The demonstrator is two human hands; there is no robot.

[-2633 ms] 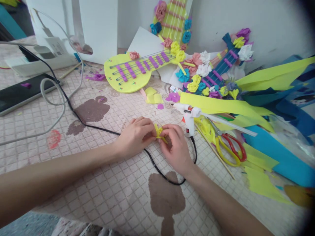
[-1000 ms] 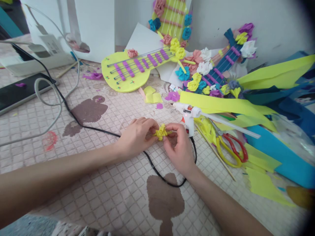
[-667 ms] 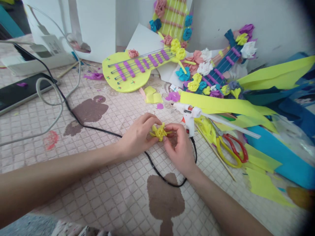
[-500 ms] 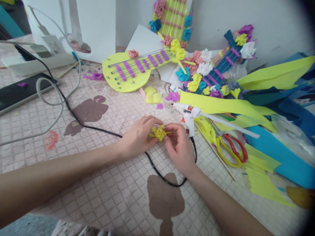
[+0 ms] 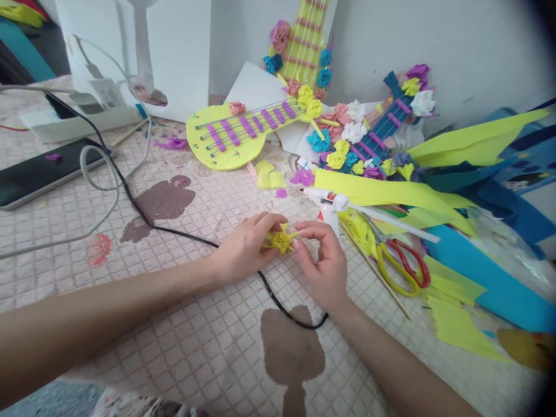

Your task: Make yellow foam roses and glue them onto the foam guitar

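A pale grey wall [image 5: 382, 35] stands beyond the grip, softly lit. Under the grip spreads a grid-patterned, brown-blotched tablecloth [image 5: 208, 336]; nearer than the grip, to its left, shows speckled blue-grey floor [image 5: 65, 398].

Over the cloth-covered surface [image 5: 195, 330], we held a yellow crepe-paper flower [image 5: 278, 240] between our hands: the left hand [image 5: 245, 246] curled its fingers around one side, while the right hand [image 5: 325, 263] pinched a tip on the other between thumb and forefinger. Just beyond the right hand we had a white hot-glue gun [image 5: 328, 200], a long glue stick [image 5: 393, 222] jutting from its back. To the right we saw red-and-yellow-handled scissors [image 5: 398, 285] and a thin wooden stick [image 5: 384, 280]. Farther back we could see a yellow toy guitar [image 5: 256, 142] with purple bars and a blue toy guitar [image 5: 365, 148] trimmed with paper flowers. Off to our left lay a smartphone [image 5: 52, 176], a purple scrap [image 5: 54, 157] on its screen, and a black cord [image 5: 182, 233] that passed under our left hand.
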